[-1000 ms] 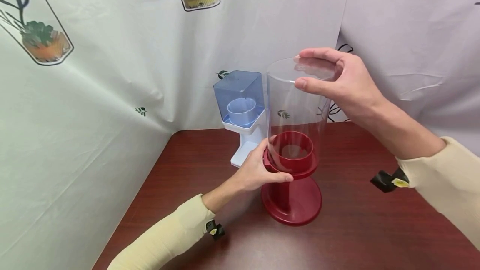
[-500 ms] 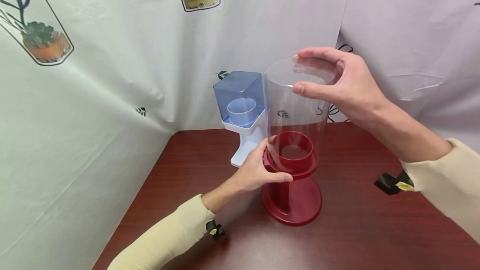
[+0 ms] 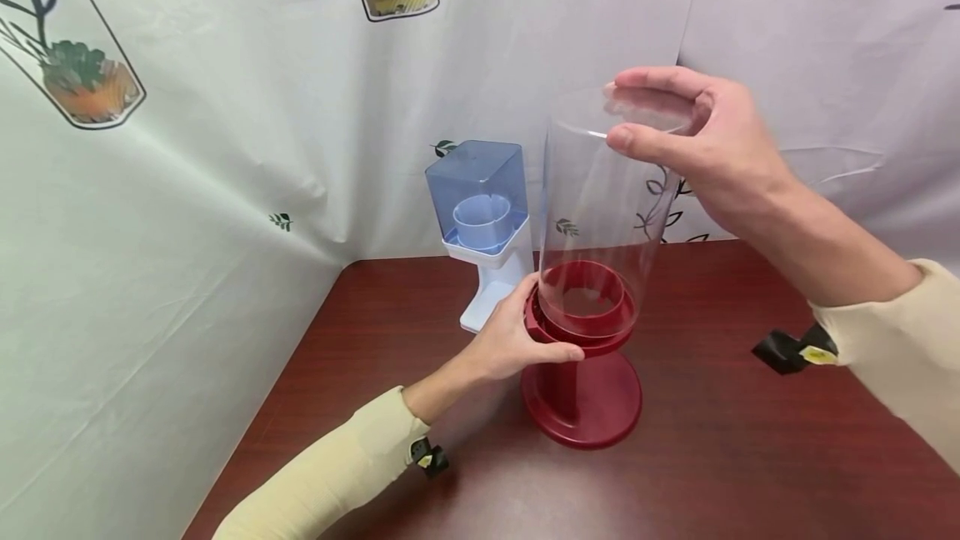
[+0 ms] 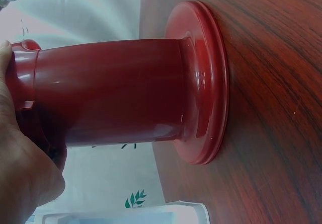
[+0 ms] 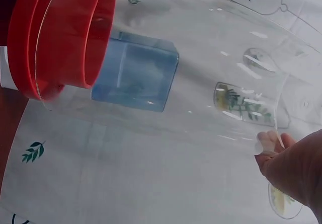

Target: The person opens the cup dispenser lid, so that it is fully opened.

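A clear plastic cylinder (image 3: 600, 190) leans slightly to the right over a red dispenser stand (image 3: 592, 402), its lower end around the stand's inner ring. My right hand (image 3: 720, 132) grips the cylinder's upper end, thumb on the near side and fingers on the far side. Lower down, my left hand (image 3: 517, 336) holds the left side of the stand's red upper collar, thumb across its front. In the left wrist view the red column (image 4: 110, 90) rises from a round base on the table. Through the clear wall in the right wrist view, the red ring (image 5: 100, 32) shows.
Behind and left of the stand is a white dispenser (image 3: 498, 290) with a blue see-through square container (image 3: 480, 182). A dark red-brown wooden table (image 3: 397, 340) lies beneath. White sheeting (image 3: 225, 148) with plant prints hangs around the back and left.
My right hand has moved up and slightly right with the clear cylinder, whose lower edge has risen from the stand's collar. My left hand stays on the stand.
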The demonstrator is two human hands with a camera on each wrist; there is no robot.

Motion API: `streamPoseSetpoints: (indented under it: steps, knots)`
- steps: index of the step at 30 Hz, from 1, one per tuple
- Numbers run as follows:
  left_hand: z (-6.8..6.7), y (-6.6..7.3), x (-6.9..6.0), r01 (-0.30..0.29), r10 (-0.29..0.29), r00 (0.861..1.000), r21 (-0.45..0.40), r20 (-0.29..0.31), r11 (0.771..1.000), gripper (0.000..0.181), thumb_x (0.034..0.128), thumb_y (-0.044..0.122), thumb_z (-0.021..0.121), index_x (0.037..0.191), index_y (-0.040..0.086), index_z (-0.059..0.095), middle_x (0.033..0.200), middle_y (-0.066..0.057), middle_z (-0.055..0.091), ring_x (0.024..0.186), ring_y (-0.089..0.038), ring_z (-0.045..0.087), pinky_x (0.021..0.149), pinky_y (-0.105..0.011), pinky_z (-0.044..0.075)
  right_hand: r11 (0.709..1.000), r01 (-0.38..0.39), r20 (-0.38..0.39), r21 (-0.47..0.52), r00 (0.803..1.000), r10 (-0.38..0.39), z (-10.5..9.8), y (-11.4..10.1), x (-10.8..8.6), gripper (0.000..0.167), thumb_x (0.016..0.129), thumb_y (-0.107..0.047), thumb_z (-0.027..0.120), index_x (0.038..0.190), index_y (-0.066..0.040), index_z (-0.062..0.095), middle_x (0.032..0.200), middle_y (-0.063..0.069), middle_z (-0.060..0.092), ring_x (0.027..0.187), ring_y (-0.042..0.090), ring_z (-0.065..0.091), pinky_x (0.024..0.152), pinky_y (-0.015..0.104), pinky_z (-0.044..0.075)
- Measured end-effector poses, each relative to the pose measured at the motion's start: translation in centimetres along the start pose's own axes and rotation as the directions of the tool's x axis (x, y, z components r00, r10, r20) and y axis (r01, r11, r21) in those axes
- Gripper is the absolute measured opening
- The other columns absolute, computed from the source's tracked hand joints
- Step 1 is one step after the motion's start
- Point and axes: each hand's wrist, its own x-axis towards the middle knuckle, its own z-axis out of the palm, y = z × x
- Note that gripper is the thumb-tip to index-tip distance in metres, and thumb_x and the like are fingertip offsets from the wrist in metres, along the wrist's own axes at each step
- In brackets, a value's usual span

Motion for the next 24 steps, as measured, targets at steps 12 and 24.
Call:
streamPoseSetpoints:
  steps: [12, 24]
  knots:
    - [-0.1, 0.2, -0.1, 0.034, -0.034, 0.999, 0.035, -0.001, 0.999, 0.096, 0.0783, 0.029, 0.093, 0.159, 0.020, 0.040, 0.144, 0.002, 0.060, 0.126, -0.014, 0.060, 0.095, -0.031, 0.059, 0.967, 0.040, -0.033, 0.252, 0.999, -0.032, -1.8, -0.6, 0.6, 0.045, 0.087, 0.013, 0.075, 0.131, 0.006, 0.068, 0.128, 0.019, 0.071, 0.116, 0.028, 0.067, 0.089, 0.025, 0.059]
    - [0.0, 0.2, -0.1, 0.025, -0.025, 1.000, -0.004, 0.014, 1.000, 0.094, 0.0795, 0.026, 0.091, 0.159, 0.023, 0.040, 0.147, 0.003, 0.058, 0.129, -0.021, 0.059, 0.092, -0.033, 0.061, 0.948, 0.065, -0.115, 0.312, 0.993, -0.030, -4.2, 0.1, 0.8, 0.038, 0.089, 0.016, 0.073, 0.126, 0.009, 0.071, 0.119, 0.020, 0.076, 0.108, 0.023, 0.072, 0.091, 0.022, 0.058]
